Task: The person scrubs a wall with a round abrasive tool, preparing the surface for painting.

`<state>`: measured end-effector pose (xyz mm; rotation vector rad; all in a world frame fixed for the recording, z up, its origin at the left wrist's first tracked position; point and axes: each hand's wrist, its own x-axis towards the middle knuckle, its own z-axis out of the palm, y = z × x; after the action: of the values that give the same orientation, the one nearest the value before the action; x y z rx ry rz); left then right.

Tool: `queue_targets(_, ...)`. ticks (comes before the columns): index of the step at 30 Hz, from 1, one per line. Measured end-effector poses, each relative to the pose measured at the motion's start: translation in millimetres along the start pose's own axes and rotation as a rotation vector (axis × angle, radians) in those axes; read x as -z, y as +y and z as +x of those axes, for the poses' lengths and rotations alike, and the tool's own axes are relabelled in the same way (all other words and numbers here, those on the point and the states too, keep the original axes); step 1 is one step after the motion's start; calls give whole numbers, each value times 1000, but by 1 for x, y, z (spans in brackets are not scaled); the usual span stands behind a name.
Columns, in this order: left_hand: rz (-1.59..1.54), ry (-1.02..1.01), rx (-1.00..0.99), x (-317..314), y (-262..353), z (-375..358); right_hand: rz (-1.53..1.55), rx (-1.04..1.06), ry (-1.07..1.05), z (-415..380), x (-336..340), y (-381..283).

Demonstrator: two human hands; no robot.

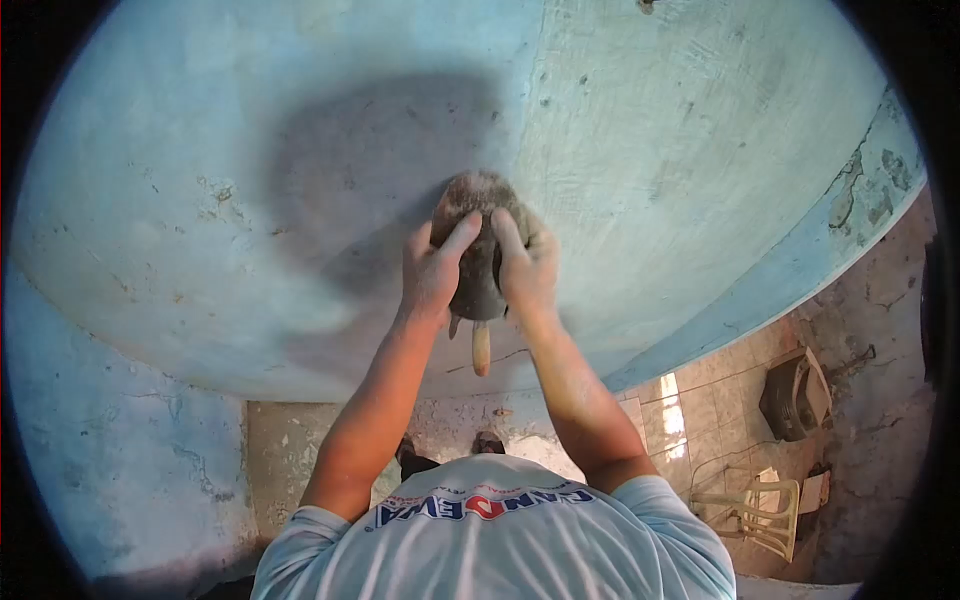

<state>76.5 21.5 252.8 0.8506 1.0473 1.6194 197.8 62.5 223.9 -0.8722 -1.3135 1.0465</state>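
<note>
In the middle of the view, both hands grip a dark, rounded object [482, 290] dusted with pale powder, close in front of a wall. My left hand [432, 268] is closed on its left side, thumb lying over the near face. On the opposite side, my right hand [528, 262] holds it the same way, the two thumbs nearly side by side. A light wooden handle [482, 350] sticks out below the object, with a smaller dark tip left of it. The exact kind of the object I cannot tell. Fingers behind it are hidden, and pale dust coats both hands.
The light blue wall [680, 180] has scuffs, small pits and peeling paint near its right edge. A large shadow falls left of my hands. At lower right, a pale chair [765, 515] and a dark boxy object [795, 395] stand on the tiled floor [660, 440].
</note>
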Motion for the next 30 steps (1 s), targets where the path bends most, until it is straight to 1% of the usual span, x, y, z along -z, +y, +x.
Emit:
queue_targets(1,33,-7,4,6,-11,-2,2,13,6,-1,2,1)
queue_targets(3,68,98,92,15,-58,-23,67,40,56,-39,8,45)
queue_targets(4,128,62,66,33,-101,-30,70,-53,57,-64,16,78)
queue_targets(5,188,30,41,46,-131,-31,71,-147,56,-78,23,101)
queue_targets(8,125,74,11,33,-115,-28,48,-54,131,-65,13,99)
queue_targets(10,76,39,-70,17,-62,-1,-12,105,83,-18,6,55)
queue_targets(11,116,36,-104,5,-30,4,95,44,62,-5,-1,15)
queue_targets(12,68,-3,-106,-3,-10,9,96,13,27,6,0,-7)
queue_targets(15,69,23,-71,-5,-10,-2,47,37,0,2,6,7)
queue_targets(16,64,32,-43,3,-28,-11,60,39,-6,-16,7,20)
queue_targets(18,38,91,15,33,-101,-27,-48,75,-9,-54,16,70)
queue_targets(19,93,127,22,47,-137,-37,3,-18,24,-79,18,106)
queue_targets(20,150,165,35,55,-156,-42,54,-118,58,-94,18,129)
queue_targets(21,124,133,33,53,-148,-36,41,-77,52,-86,16,129)
queue_targets(23,70,85,43,41,-110,-20,8,-13,31,-57,12,112)
queue_targets(24,118,36,-39,37,-86,-5,-19,133,84,-38,1,64)
queue_targets(25,122,42,-57,22,-50,2,1,88,30,-17,-2,28)
queue_targets(26,117,8,-132,13,-23,8,20,46,-21,-5,-2,5)
queue_targets(29,35,-14,-113,6,-4,8,66,44,-27,0,-7,-21)
queue_targets(30,95,8,-96,10,-13,-3,48,44,-12,-10,-5,-2)
